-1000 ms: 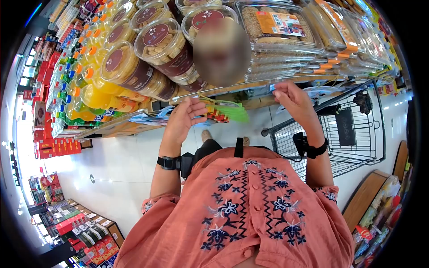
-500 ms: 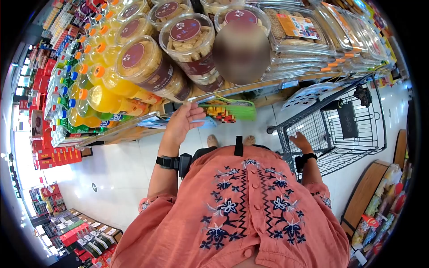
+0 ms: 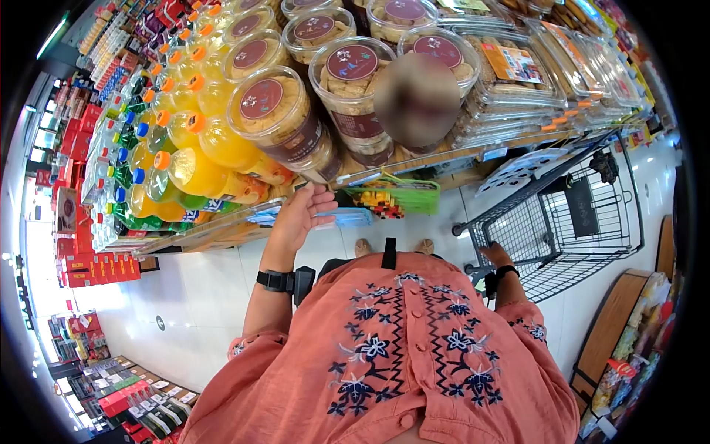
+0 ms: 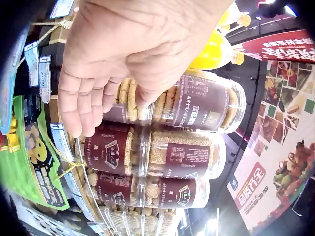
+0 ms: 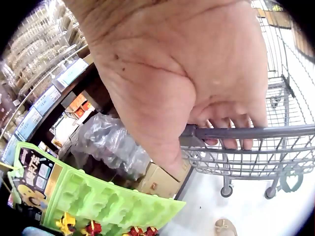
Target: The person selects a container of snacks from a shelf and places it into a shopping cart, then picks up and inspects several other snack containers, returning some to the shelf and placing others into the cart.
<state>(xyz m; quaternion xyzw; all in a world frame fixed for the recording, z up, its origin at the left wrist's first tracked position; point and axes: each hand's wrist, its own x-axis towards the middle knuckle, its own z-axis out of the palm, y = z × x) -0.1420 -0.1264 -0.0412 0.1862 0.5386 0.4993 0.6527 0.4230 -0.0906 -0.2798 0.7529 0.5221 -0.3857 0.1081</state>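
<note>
My left hand (image 3: 296,218) is at the shelf's front edge, beside a clear jar of biscuits (image 3: 274,111) with a maroon label. Its fingers are loosely extended and hold nothing; in the left wrist view the hand (image 4: 128,54) covers part of the stacked jars (image 4: 182,152), so contact with them cannot be told. Lower on the right, my right hand (image 3: 497,257) is at the near end of a wire shopping cart (image 3: 584,211). The right wrist view shows that hand (image 5: 182,73) with fingers curled behind the cart's grey bar (image 5: 275,132) and the thumb on the near side.
Orange drink bottles (image 3: 222,140) stand left of the jars, flat clear boxes of biscuits (image 3: 510,66) right of them. A green toy pack (image 3: 421,198) hangs below the shelf edge. Pale floor (image 3: 214,296) lies behind me, with a wooden-edged display (image 3: 610,325) at right.
My right hand has moved from the shelf edge down to the cart and grips its bar. My left hand stays by the shelf edge, while the shelf goods have shifted right and down in the head view.
</note>
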